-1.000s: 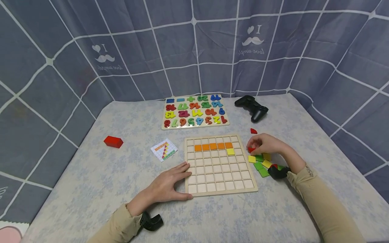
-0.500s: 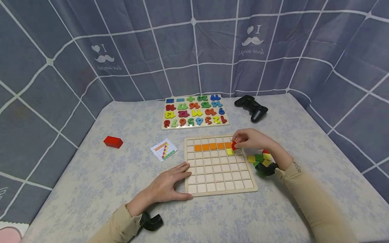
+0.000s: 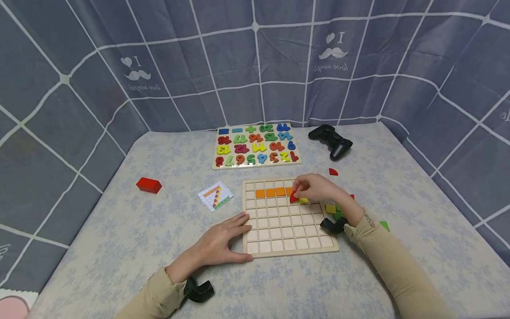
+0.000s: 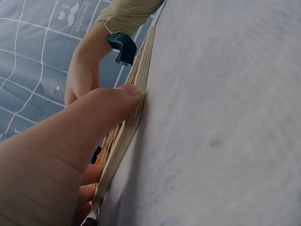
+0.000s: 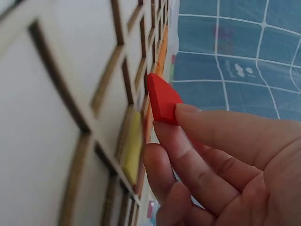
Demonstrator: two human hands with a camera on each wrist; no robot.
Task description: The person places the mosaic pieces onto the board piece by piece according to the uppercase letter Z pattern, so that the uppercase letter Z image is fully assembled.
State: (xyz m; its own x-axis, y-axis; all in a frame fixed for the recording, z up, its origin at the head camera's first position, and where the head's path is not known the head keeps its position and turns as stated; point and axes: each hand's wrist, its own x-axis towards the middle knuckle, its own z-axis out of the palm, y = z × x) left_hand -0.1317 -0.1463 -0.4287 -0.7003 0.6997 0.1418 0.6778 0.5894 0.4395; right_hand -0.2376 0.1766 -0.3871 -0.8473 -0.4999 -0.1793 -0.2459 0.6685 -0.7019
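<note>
My right hand [image 3: 314, 187] pinches a red quarter-circle tile [image 5: 164, 100] between thumb and fingertips, over the upper part of a wooden grid board [image 3: 279, 232]. In the right wrist view the tile is tilted, its pointed end toward the board. Beside it a yellow square tile [image 5: 132, 148] sits in a cell, partly covered by my hand in the head view. A row of orange square tiles [image 3: 270, 192] fills cells just above; my hand hides its right end. My left hand [image 3: 219, 241] rests at the board's left edge, fingers extended, with the thumb [image 4: 127, 92] on the front corner.
Right of the board lie loose green and yellow tiles [image 3: 330, 208], partly under my right arm, and another red quarter-circle [image 3: 333, 172]. A pattern card [image 3: 215, 196] and red block [image 3: 149, 185] lie left. Behind are a number puzzle [image 3: 256, 146] and black game controller [image 3: 330, 141].
My right hand has picked up the red quarter-circle tile from beside the board and carried it left over the grid, just left of the yellow tile. The left hand has stayed still.
</note>
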